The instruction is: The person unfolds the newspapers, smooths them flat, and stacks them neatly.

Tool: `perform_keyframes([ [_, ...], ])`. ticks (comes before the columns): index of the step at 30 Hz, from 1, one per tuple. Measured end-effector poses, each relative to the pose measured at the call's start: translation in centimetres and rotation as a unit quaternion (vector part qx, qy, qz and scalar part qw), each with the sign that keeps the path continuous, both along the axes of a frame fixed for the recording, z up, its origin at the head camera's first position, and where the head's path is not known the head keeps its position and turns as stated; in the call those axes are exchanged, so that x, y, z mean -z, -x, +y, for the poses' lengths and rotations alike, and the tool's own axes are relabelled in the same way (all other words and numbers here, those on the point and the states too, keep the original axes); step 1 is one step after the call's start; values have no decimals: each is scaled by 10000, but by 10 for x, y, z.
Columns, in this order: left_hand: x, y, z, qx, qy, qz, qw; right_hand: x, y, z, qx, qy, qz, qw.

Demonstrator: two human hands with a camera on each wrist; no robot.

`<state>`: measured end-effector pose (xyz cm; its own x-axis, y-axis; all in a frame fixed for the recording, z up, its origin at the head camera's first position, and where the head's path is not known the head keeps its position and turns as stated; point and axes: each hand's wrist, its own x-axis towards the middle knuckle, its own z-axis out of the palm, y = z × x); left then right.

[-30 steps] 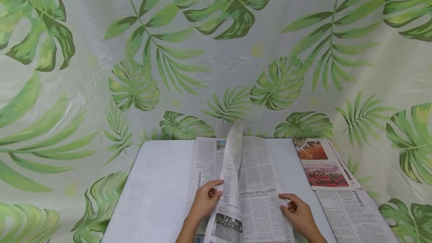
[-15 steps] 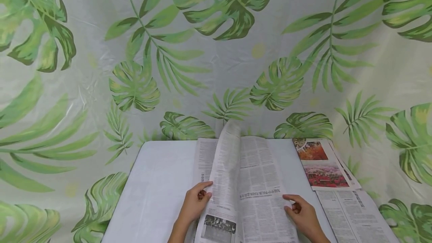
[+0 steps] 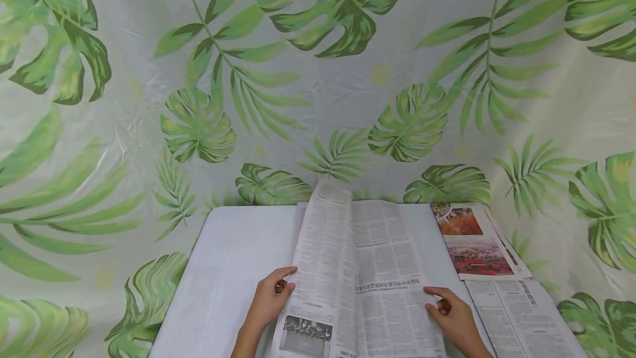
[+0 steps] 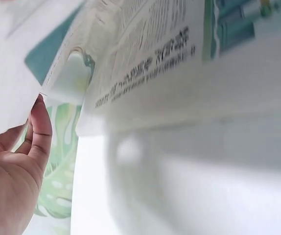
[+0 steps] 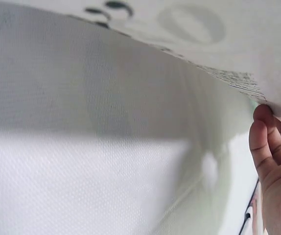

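Observation:
An unfolded newspaper (image 3: 387, 258) stands over the middle of the white table, its two halves spread from a centre fold. My left hand (image 3: 270, 296) pinches the outer edge of the left page, just above a black-and-white photo. In the left wrist view, thumb and fingers of the left hand (image 4: 20, 156) grip the paper's edge, and the printed underside shows above the table. My right hand (image 3: 453, 314) pinches the right page's outer edge beside a bold headline. From the right wrist, the right hand (image 5: 277, 147) holds the sheet's edge raised over the tabletop.
At the table's right side lies a newspaper page with colour photos of flowers (image 3: 479, 253), partly over another printed sheet (image 3: 521, 314). White tabletop (image 3: 223, 258) shows to the left. A leaf-patterned curtain (image 3: 318, 82) hangs behind and around the table.
My left hand has moved left, drawing the left page outward so it opens wider and shows more print. The right hand has shifted slightly right with its page edge.

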<state>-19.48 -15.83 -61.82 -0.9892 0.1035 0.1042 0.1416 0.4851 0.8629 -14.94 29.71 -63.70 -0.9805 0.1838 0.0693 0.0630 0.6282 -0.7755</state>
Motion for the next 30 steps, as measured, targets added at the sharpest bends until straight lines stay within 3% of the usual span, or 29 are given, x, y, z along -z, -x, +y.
perform_keyframes([
  [9, 2, -4, -17, -168, 50, -104, 9998, 1, -2, 4, -58, 25, -38, 10000],
  [15, 2, -8, -27, -304, 76, -187, 9993, 7, -1, 9, -46, -69, 228, 9997],
  [30, 1, -12, -61, -883, 322, 96, 9955, 6, 0, 17, -18, -262, 258, 9993],
])
